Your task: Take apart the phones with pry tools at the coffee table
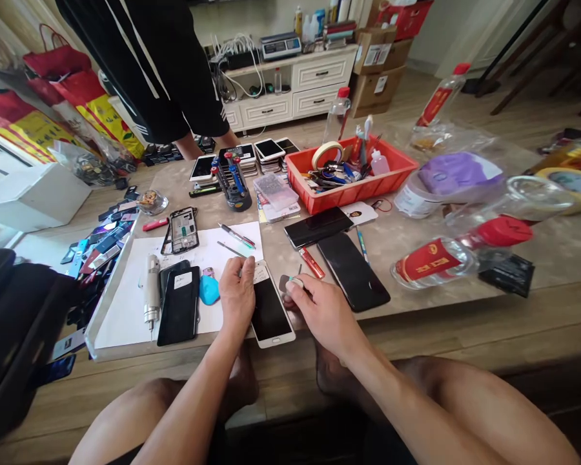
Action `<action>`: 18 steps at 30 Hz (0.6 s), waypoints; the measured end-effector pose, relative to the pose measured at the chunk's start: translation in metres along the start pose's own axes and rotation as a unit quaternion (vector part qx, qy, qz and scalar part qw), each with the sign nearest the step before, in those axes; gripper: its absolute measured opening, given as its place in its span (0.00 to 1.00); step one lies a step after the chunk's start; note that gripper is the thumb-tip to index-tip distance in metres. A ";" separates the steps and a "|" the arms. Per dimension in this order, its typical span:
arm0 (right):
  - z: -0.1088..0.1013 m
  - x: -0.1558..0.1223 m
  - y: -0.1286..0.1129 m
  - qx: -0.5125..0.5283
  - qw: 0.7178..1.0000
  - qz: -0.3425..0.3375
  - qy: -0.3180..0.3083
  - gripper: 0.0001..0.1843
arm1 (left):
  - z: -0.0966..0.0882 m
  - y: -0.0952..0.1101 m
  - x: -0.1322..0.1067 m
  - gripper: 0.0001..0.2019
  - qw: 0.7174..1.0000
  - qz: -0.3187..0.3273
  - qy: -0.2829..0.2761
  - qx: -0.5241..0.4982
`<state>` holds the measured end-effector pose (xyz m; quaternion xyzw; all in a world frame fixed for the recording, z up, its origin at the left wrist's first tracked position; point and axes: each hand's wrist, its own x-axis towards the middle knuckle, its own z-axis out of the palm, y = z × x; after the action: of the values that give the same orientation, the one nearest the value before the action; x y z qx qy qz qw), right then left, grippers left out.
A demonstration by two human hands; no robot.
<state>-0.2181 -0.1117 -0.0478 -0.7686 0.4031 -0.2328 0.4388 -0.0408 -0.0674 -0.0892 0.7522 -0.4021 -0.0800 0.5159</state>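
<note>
A white smartphone (pixel 271 310) lies face up near the table's front edge. My left hand (pixel 236 292) rests on its left side, fingers curled over the top corner, holding it down. My right hand (pixel 319 309) is just right of the phone, fingers pinched on a small tool (pixel 294 281) with a thin tip pointing up. A red-handled tool (pixel 312 263) lies just beyond my right hand. A blue pick (pixel 208 290) and a dark phone (pixel 179 305) sit left of my left hand on a white sheet (pixel 126 310).
Two black phones (pixel 352 270) lie to the right, near a tipped bottle with red cap (pixel 459 253). A red tray (pixel 397 169) of tools stands behind. A silver electric driver (pixel 151 292), phone frame (pixel 183 230), stacked phones (pixel 269 150); a person in black stands at the far side.
</note>
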 end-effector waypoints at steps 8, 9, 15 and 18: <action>0.001 0.006 -0.003 -0.071 0.996 -0.046 0.028 0.17 | -0.001 0.004 0.000 0.20 1.000 -0.026 -0.006 0.003; 0.001 0.006 -0.004 -0.074 0.996 -0.048 0.030 0.18 | -0.001 0.005 0.000 0.20 1.000 -0.029 -0.007 0.001; 0.003 0.003 -0.007 -0.049 0.998 -0.031 0.033 0.19 | -0.001 0.006 -0.001 0.22 0.999 -0.030 -0.002 -0.014; 0.005 0.001 -0.009 -0.001 1.000 -0.017 0.016 0.19 | -0.001 0.007 -0.003 0.23 0.998 -0.045 0.005 -0.050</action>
<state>-0.2107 -0.1073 -0.0426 -0.7723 0.3969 -0.2520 0.4273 -0.0457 -0.0660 -0.0838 0.7432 -0.3611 -0.1191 0.5505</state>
